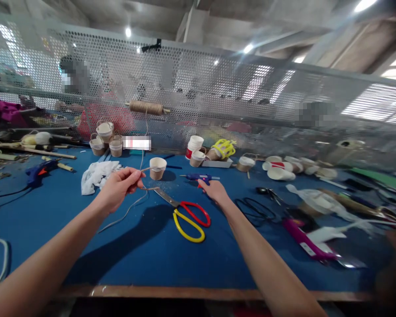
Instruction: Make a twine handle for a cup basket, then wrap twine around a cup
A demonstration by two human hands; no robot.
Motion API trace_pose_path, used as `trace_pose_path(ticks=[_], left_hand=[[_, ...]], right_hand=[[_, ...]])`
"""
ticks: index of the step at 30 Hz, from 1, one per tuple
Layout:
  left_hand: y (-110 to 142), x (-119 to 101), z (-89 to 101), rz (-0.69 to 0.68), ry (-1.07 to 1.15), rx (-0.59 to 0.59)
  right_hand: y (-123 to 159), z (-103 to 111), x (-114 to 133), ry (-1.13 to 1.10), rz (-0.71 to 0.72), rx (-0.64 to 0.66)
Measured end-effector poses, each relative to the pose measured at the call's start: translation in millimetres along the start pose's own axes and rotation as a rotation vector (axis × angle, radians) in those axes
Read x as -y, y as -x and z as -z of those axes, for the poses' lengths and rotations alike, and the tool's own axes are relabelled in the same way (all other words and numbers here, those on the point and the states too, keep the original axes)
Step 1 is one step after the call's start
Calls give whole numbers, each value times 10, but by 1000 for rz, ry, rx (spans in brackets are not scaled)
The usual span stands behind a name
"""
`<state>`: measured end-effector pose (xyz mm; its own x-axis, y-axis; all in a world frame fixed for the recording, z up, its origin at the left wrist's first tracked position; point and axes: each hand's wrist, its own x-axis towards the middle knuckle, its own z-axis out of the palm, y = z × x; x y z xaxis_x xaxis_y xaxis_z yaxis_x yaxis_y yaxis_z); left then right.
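My left hand [120, 188] is closed in a pinch on a thin piece of brown twine [147, 169], whose end reaches toward a paper cup [157, 171] wrapped in brown twine. That cup stands upright just beyond the fingers. My right hand [215, 191] is closed around the handle of a blue glue gun [193, 177], its nozzle pointing left; the lower handle is hidden by the hand. Between my arms lie scissors [192, 220] with one red and one yellow handle loop, blades toward my left hand.
A twine spool [147, 107] hangs on the perforated metal screen. Wrapped cups [105, 130] stand at back left, behind a white cloth [100, 175]. Another blue glue gun [39, 171] lies left. To the right are black cable [254, 210], a purple tool [306, 240] and tipped cups [280, 171].
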<state>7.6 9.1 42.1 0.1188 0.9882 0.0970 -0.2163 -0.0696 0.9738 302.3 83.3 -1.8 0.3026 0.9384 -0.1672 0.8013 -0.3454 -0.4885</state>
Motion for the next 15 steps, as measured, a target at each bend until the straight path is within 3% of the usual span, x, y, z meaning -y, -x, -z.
trace_pose_path(ticks=[5, 10, 13, 15], left_hand=[[-89, -94, -37, -47, -270, 66], [-204, -230, -85, -142, -570, 133], [-285, -337, -155, -178, -739, 197], [-359, -404, -218, -194, -851, 265]], right_hand=[[-59, -58, -37, 167, 10, -63], [94, 15, 29, 242, 77, -168], [276, 215, 279, 214, 302, -228], [422, 356, 527, 157, 511, -199]])
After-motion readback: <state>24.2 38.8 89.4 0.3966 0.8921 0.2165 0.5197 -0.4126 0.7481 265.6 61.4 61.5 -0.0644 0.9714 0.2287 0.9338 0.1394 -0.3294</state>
